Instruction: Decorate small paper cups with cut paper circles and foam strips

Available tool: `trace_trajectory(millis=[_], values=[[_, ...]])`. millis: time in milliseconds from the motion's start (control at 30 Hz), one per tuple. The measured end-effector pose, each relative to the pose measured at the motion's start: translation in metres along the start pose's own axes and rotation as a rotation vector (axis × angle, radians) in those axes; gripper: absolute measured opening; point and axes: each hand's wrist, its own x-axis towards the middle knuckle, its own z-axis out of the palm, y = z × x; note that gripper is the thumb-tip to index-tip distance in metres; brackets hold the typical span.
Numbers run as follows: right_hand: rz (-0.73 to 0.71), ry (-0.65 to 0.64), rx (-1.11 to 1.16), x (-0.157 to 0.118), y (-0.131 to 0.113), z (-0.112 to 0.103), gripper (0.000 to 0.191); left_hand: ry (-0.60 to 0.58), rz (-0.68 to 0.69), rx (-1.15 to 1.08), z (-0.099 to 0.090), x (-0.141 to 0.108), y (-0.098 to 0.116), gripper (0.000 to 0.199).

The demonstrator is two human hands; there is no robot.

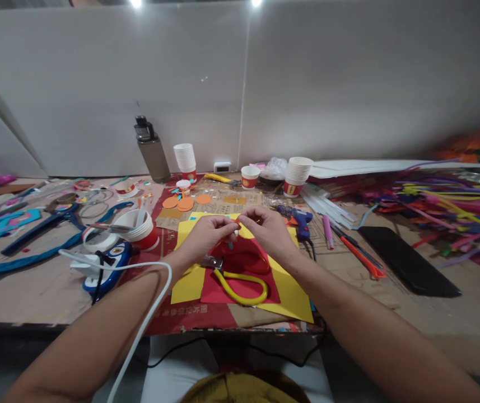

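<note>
My left hand (213, 235) and my right hand (265, 228) meet over the middle of the work surface, thumbs and forefingers pinched together. Between their fingertips is something small and orange-red, too small to make out. Beneath them lie yellow sheets (294, 291) with a red sheet (214, 290) on top. Scissors (243, 294) with one yellow and one red handle rest on the red sheet, their blades partly hidden by my left hand. Orange discs (185, 204) lie beyond my hands.
Left are a blue power strip (117, 260), a cup stack (145, 238) and a white cable (155, 296). A glue gun (302, 221), red-handled cutter (363, 257), black phone (410, 260) and colourful pipe cleaners (466, 207) lie right. Behind stand a bottle (153, 157) and paper cups (296, 176).
</note>
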Motion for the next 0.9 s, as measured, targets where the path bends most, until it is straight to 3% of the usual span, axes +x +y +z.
trace_trajectory(millis=[433,900], values=[[0.005,0.031,-0.006,-0.0007,-0.0006,0.0014,0.014,0.021,0.000,0.021,-0.0017,0.0007,-0.0014,0.032],[0.005,-0.056,-0.050,0.0004,0.0034,0.0034,0.013,0.084,-0.029,0.046,-0.0015,0.0004,0.0012,0.036]])
